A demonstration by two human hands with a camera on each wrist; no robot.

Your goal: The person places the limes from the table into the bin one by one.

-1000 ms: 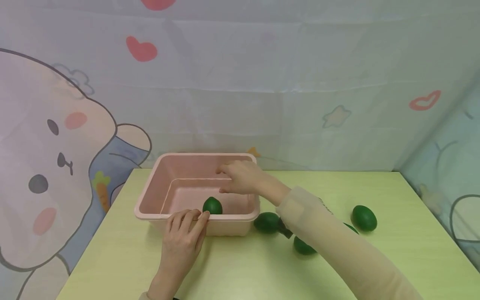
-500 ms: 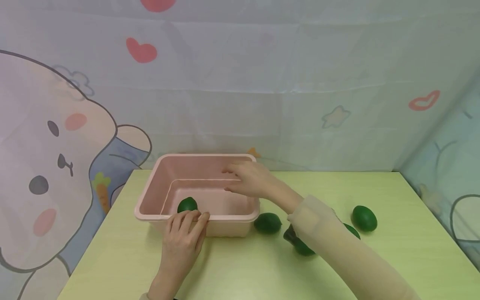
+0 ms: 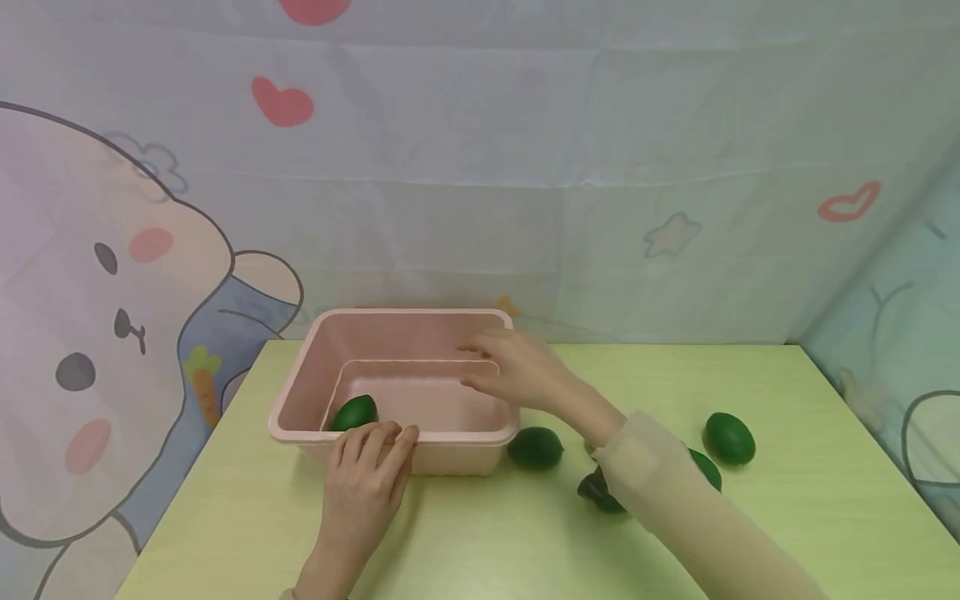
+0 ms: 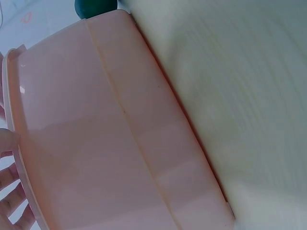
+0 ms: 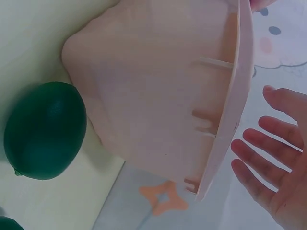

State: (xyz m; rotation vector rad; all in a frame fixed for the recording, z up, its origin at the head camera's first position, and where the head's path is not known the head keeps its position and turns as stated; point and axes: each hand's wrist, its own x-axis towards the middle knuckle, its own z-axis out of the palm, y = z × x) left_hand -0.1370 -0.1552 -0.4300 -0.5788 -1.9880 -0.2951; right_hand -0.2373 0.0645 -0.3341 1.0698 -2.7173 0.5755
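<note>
A pink plastic basin (image 3: pixel 457 454) stands at the back left of the table. My left hand (image 3: pixel 363 487) grips its front rim, thumb outside and fingers inside in the left wrist view. Inside, behind those fingers, lies a green lime-like fruit (image 3: pixel 356 412), its lower part hidden by the rim. Over the basin's right side my right hand (image 3: pixel 517 367) is spread and holds nothing; the right wrist view shows its fingers (image 5: pixel 264 143) apart. Just outside the basin's right front corner sits another green fruit (image 3: pixel 536 448), seen closely in the right wrist view.
On the pale yellow-green table (image 3: pixel 480 542), a green fruit (image 3: pixel 729 439) lies at the right. Another green fruit (image 3: pixel 707 469) is partly covered by the right sleeve (image 3: pixel 675 492). A dark object (image 3: pixel 595 490) shows below the cuff. A printed cloth (image 3: pixel 480 225) hangs behind.
The fruit inside the basin has rolled left toward its left front corner. My right hand has drawn back slightly to the right. The left hand has stayed on the rim.
</note>
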